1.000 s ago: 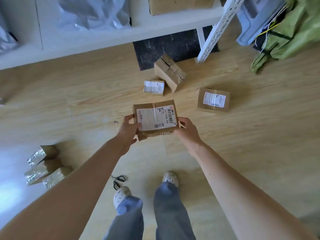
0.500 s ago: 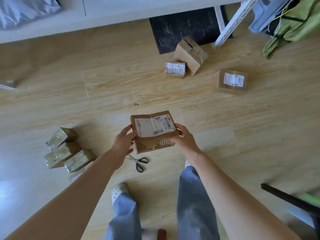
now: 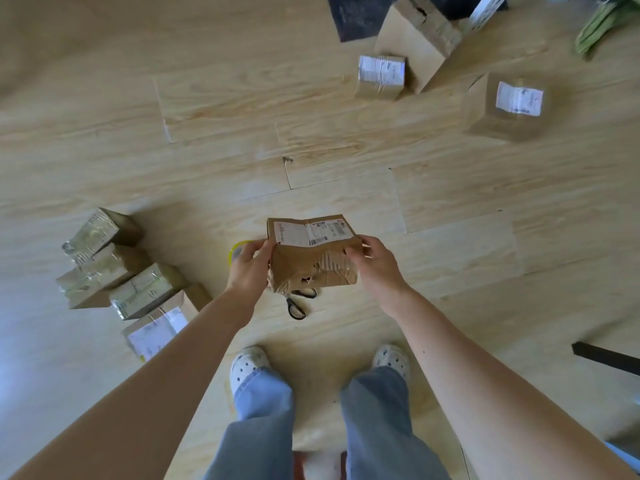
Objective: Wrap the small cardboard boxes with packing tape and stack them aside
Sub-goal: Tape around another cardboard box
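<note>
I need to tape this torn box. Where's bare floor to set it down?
Bare floor ahead of the torn box, between the wrapped stack and the labelled boxes; also right of the scissors. Crowded around scissors, tape roll and stack.

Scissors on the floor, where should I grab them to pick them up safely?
By the black handle loops, reaching down from the side nearest the white shoes. The scissors lie flat on the floor with both loops showing, an easy rounded hold. The blades are hidden behind the torn box, so leave that end alone.
</note>
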{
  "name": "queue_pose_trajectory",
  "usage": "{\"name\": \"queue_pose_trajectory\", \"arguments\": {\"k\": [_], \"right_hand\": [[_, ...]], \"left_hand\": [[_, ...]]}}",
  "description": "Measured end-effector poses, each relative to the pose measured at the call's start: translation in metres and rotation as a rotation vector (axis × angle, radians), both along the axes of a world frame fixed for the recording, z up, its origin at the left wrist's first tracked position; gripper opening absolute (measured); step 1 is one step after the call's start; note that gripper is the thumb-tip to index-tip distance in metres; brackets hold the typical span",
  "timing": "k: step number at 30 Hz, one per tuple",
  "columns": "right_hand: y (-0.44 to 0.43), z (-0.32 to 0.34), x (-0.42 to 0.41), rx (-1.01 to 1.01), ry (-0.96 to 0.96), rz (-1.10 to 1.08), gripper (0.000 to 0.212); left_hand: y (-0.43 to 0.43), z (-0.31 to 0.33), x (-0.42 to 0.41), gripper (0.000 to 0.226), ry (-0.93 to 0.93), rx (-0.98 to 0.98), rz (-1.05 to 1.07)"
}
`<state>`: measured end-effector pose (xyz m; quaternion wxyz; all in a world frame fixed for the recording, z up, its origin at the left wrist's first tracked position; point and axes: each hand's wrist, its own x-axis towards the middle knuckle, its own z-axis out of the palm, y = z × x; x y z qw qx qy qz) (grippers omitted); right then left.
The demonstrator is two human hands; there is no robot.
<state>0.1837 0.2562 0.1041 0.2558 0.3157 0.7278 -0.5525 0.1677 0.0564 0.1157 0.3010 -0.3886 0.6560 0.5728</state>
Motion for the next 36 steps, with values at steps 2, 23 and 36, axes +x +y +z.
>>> {"name": "queue_pose_trajectory", "arguments": {"k": [2,23,36], "right_hand": [[0.003,-0.033,0.003,0.015,0.020,0.023,0.031],[0.031,-0.219,-0.020,-0.004,0.226,0.149,0.023],[0.036,-0.211,-0.011,0.025,0.206,0.165,0.034]], "left_hand": [[0.004,-0.033,0.004,0.013,0.008,-0.003,0.013],[-0.001,-0.227,0.006,0.034,0.296,-0.096,-0.132],[0.018,-0.220,0.014,0.052,0.317,-0.010,-0.197]]}}
